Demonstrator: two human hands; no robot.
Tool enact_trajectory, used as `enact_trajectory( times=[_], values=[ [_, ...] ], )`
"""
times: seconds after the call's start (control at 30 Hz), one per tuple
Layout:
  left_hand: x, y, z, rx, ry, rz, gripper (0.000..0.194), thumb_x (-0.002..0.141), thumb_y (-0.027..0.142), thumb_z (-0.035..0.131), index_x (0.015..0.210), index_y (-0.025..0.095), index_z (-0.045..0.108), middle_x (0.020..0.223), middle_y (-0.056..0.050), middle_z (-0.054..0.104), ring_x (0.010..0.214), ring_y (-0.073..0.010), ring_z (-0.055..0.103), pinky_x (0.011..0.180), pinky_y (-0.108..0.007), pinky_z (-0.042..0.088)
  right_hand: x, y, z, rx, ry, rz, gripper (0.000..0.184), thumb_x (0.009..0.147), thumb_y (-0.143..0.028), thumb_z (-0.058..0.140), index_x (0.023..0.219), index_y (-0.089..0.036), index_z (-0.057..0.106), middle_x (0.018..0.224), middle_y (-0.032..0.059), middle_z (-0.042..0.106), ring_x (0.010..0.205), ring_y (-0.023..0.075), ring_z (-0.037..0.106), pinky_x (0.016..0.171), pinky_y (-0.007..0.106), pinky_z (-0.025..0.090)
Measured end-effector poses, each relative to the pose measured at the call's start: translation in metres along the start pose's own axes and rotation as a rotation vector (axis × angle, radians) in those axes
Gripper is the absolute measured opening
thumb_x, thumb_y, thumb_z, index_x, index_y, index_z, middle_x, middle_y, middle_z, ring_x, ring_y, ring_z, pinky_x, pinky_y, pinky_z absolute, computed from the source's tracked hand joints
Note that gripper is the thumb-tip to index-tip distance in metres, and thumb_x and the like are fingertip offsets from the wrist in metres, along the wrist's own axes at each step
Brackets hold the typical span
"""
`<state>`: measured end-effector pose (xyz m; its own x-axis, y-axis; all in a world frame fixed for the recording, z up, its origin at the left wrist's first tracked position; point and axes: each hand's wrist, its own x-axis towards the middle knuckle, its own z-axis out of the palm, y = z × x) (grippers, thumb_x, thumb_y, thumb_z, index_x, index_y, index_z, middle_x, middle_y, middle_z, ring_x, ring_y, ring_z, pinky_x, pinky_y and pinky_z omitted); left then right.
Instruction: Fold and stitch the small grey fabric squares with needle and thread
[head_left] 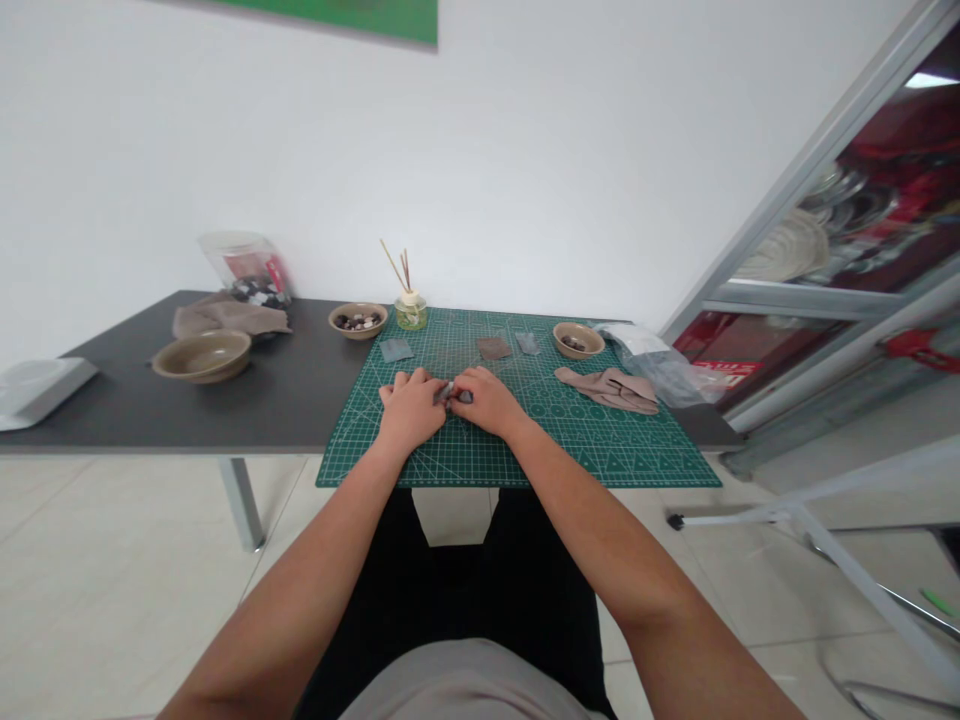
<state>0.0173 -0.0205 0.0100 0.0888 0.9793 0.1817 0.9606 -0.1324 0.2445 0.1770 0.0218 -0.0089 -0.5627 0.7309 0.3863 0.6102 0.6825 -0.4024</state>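
My left hand and my right hand meet low over the green cutting mat. Between them is a small, crumpled piece of grey material, pinched by the fingers of both hands. Whether it is a little pouch or a folded cloth I cannot make out, and the fingers cover part of it. Beyond the hands, flat on the mat, lie a grey-blue square, a brown square and another grey piece, all of thin material.
Bowls of dark and pale pebbles and of dark pebbles stand behind. A reed diffuser is near the wall. Brown cloth and a plastic bag lie right. Leftward are another bowl and a clear container.
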Motion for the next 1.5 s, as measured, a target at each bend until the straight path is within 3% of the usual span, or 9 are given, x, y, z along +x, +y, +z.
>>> enact_trajectory(
  times=[0.23, 0.4, 0.5, 0.73, 0.93, 1.2, 1.4, 1.5],
  values=[
    [-0.0003, 0.0009, -0.0018, 0.006, -0.014, -0.006, 0.036, 0.088, 0.033, 0.045, 0.115, 0.030, 0.068, 0.117, -0.009, 0.060, 0.109, -0.0315, 0.047, 0.087, -0.048, 0.037, 0.0018, -0.0036, -0.0004, -0.113, 0.075, 0.189, 0.012, 0.084, -0.025, 0.061, 0.074, -0.020, 0.056, 0.083, 0.0028, 0.052, 0.085, 0.0200, 0.048, 0.077, 0.030, 0.038],
    [-0.0001, -0.0004, -0.0003, 0.011, -0.009, -0.003, 0.035, 0.086, 0.032, 0.048, 0.114, 0.030, 0.068, 0.117, -0.008, 0.060, 0.110, -0.0314, 0.047, 0.086, -0.048, 0.038, -0.0024, -0.0044, -0.0039, -0.054, 0.007, 0.047, 0.013, 0.083, -0.026, 0.063, 0.074, -0.020, 0.055, 0.082, 0.0009, 0.050, 0.085, 0.0184, 0.048, 0.078, 0.029, 0.038],
    [-0.0003, -0.0004, -0.0003, 0.005, -0.006, -0.004, 0.035, 0.088, 0.034, 0.046, 0.114, 0.031, 0.069, 0.116, -0.008, 0.061, 0.109, -0.0314, 0.048, 0.087, -0.048, 0.038, -0.0018, -0.0033, -0.0030, -0.047, -0.003, 0.035, 0.010, 0.085, -0.023, 0.060, 0.076, -0.020, 0.057, 0.085, 0.0021, 0.055, 0.088, 0.0190, 0.049, 0.081, 0.030, 0.038],
    [-0.0007, 0.0010, -0.0023, 0.003, -0.025, -0.020, 0.038, 0.089, 0.032, 0.044, 0.119, 0.030, 0.067, 0.120, -0.009, 0.060, 0.112, -0.0321, 0.047, 0.088, -0.048, 0.037, 0.0004, -0.0047, -0.0013, -0.146, 0.077, 0.224, 0.012, 0.086, -0.026, 0.060, 0.076, -0.021, 0.056, 0.085, 0.0039, 0.052, 0.086, 0.0207, 0.048, 0.077, 0.031, 0.038],
    [-0.0002, 0.0018, -0.0034, 0.000, -0.039, -0.026, 0.036, 0.088, 0.033, 0.046, 0.116, 0.031, 0.068, 0.119, -0.009, 0.060, 0.112, -0.0325, 0.047, 0.089, -0.048, 0.037, -0.0022, -0.0041, -0.0026, -0.054, -0.007, 0.022, 0.013, 0.085, -0.025, 0.061, 0.075, -0.020, 0.055, 0.084, 0.0015, 0.052, 0.087, 0.0183, 0.050, 0.080, 0.029, 0.039],
    [-0.0005, 0.0006, -0.0025, 0.011, -0.025, -0.008, 0.038, 0.088, 0.031, 0.044, 0.118, 0.028, 0.068, 0.119, -0.009, 0.060, 0.111, -0.0316, 0.047, 0.086, -0.047, 0.038, 0.0001, -0.0030, 0.0007, -0.160, 0.094, 0.197, 0.014, 0.085, -0.027, 0.060, 0.074, -0.021, 0.055, 0.083, 0.0030, 0.050, 0.083, 0.0200, 0.047, 0.075, 0.030, 0.038],
    [-0.0001, 0.0005, -0.0028, -0.004, -0.022, -0.012, 0.036, 0.087, 0.032, 0.047, 0.116, 0.030, 0.068, 0.117, -0.009, 0.060, 0.111, -0.0321, 0.047, 0.088, -0.048, 0.037, -0.0037, -0.0076, -0.0032, -0.073, 0.018, 0.038, 0.013, 0.085, -0.026, 0.061, 0.074, -0.021, 0.056, 0.082, 0.0013, 0.049, 0.085, 0.0183, 0.049, 0.077, 0.029, 0.038],
    [-0.0004, 0.0007, -0.0032, -0.011, -0.024, -0.014, 0.036, 0.088, 0.033, 0.046, 0.116, 0.031, 0.068, 0.117, -0.008, 0.060, 0.111, -0.0322, 0.047, 0.088, -0.048, 0.037, -0.0020, -0.0069, -0.0020, -0.072, 0.008, 0.058, 0.012, 0.089, -0.026, 0.059, 0.077, -0.021, 0.059, 0.085, 0.0029, 0.053, 0.088, 0.0193, 0.049, 0.081, 0.031, 0.039]
  ],
)
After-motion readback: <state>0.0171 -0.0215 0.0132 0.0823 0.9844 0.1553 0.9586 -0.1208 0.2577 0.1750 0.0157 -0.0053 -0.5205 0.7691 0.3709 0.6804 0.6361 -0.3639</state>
